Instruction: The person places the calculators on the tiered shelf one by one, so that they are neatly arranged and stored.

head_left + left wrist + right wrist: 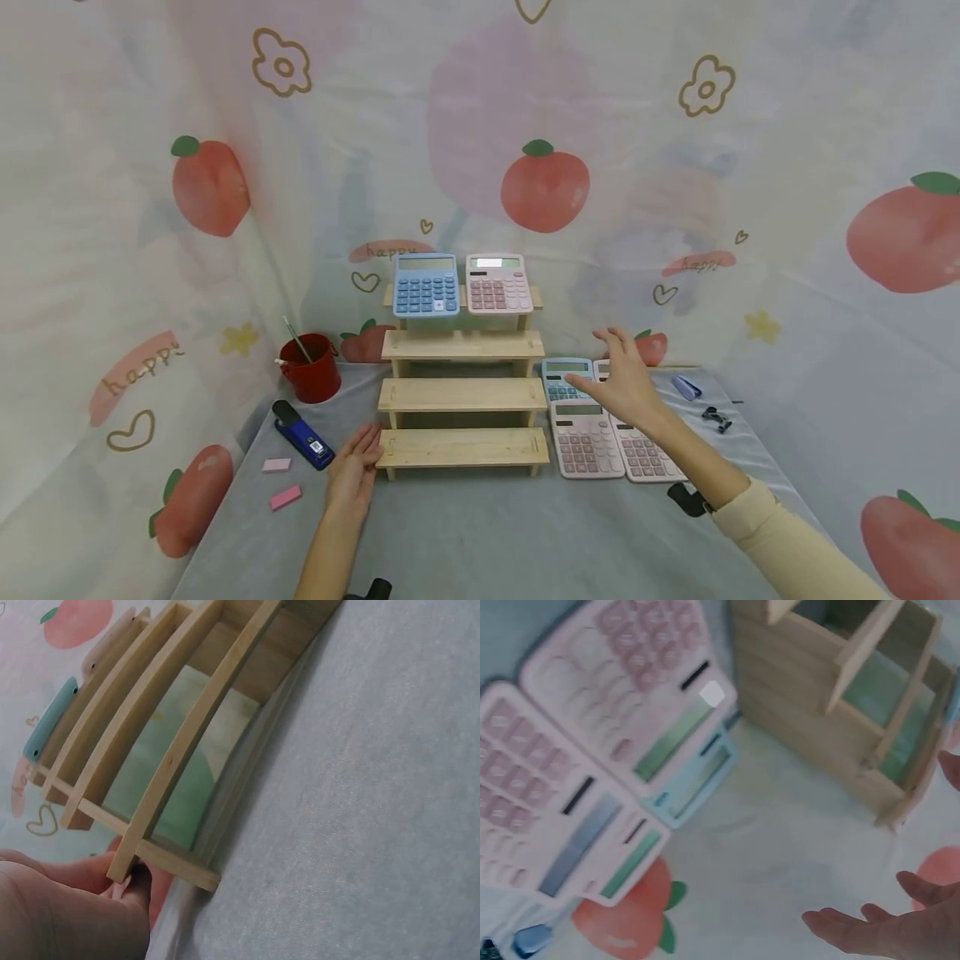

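Observation:
A four-tier wooden display stand (462, 447) stands on the table. A blue calculator (426, 308) and a pink calculator (498, 293) lean side by side on its top tier. My left hand (352, 471) is at the left end of the lowest tier; in the left wrist view its thumb and fingers pinch the end of that plank (176, 761). My right hand (626, 387) is raised right of the stand, fingers spread and holding nothing. Below it lie a blue calculator (557, 386) and several pink ones, including a near pink calculator (588, 446), partly hidden by the right arm.
Left of the stand are a red bucket (313, 375) with a thin stick in it, a dark blue stapler (303, 435) and two pink erasers (286, 497). At the far right lie a small blue stapler-like item (686, 387) and black clips (717, 418). A printed curtain hangs behind.

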`<state>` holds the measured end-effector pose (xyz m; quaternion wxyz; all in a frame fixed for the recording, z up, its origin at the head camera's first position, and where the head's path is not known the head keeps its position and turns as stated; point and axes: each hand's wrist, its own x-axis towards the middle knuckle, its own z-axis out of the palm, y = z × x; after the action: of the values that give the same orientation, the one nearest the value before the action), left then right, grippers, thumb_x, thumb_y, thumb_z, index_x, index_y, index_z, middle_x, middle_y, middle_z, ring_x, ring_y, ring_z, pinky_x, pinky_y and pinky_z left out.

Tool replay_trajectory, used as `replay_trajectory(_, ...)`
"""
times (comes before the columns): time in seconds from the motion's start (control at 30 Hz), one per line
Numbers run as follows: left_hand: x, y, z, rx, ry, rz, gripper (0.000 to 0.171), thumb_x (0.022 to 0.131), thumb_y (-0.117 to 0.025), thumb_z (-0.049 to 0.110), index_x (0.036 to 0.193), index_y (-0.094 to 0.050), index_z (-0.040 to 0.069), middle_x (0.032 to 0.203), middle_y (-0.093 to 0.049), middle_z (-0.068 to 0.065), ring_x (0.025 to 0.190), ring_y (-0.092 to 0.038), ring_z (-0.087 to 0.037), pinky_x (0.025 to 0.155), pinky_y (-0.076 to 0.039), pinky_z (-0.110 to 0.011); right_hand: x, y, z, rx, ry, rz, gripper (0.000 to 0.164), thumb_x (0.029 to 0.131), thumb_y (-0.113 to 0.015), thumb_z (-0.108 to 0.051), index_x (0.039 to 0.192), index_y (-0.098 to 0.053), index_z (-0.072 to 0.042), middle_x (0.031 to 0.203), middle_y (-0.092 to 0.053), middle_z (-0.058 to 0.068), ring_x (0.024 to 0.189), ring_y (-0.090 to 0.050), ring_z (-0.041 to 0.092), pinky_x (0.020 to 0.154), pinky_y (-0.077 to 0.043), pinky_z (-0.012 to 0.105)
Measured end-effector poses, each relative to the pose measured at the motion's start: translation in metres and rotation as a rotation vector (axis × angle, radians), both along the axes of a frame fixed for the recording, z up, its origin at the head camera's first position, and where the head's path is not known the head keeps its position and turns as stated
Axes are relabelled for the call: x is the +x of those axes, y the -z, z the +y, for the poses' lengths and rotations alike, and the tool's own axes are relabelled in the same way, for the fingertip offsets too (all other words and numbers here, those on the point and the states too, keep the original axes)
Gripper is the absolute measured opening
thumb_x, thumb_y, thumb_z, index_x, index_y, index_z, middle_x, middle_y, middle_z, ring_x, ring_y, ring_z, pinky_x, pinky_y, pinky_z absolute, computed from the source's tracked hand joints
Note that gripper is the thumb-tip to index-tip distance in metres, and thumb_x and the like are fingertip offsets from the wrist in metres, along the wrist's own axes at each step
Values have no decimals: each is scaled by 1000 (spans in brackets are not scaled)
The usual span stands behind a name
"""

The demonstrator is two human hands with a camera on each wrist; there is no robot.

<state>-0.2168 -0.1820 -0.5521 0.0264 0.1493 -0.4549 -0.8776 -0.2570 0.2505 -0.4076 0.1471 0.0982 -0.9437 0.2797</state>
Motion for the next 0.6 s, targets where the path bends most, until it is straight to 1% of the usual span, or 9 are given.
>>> replay_trajectory(0.13, 0, 0, -2, 2, 3, 4, 67, 100, -39, -21, 162, -18, -8, 167, -26, -25, 155, -28, -31, 117, -37, -27, 10, 20, 17, 8, 9, -10, 94, 86, -85, -46, 155, -39, -1, 161, -28, 28, 135, -45, 52, 101, -46, 71)
replay_trajectory(0.2, 0, -1, -3, 7, 0, 5, 67, 100, -39, -21, 163, -18, -7, 167, -26, -25, 155, -28, -31, 117, -37, -27, 15, 29, 25, 17, 12, -21, 94, 85, -86, -45, 153, -40, 1, 160, -29, 30, 137, -42, 54, 102, -44, 73)
replay_trajectory(0.3, 0, -1, -4, 20, -5, 6, 67, 100, -38, -21, 163, -18, -7, 168, -25, -24, 155, -28, -31, 117, -37, -27, 22, 41, 36, 44, 20, -45, 95, 84, -87, -45, 153, -40, 3, 159, -29, 34, 135, -43, 57, 98, -46, 74)
replay_trajectory(0.43, 0, 0, -3, 20, 9, 8, 67, 101, -38, -20, 163, -17, -7, 168, -24, -24, 155, -27, -30, 119, -36, -28, 31, 59, 54, 79, 48, -78, 100, 81, -89, -44, 152, -39, 6, 157, -27, 37, 129, -48, 59, 94, -49, 72)
replay_trajectory(0.6, 0, 2, -1, 19, 18, 5, 68, 101, -38, -20, 163, -16, -6, 168, -25, -23, 155, -28, -29, 120, -34, -30, 41, 82, 72, 103, 85, -154, 111, 73, -95, -42, 151, -37, 11, 153, -28, 40, 127, -47, 59, 98, -46, 72)
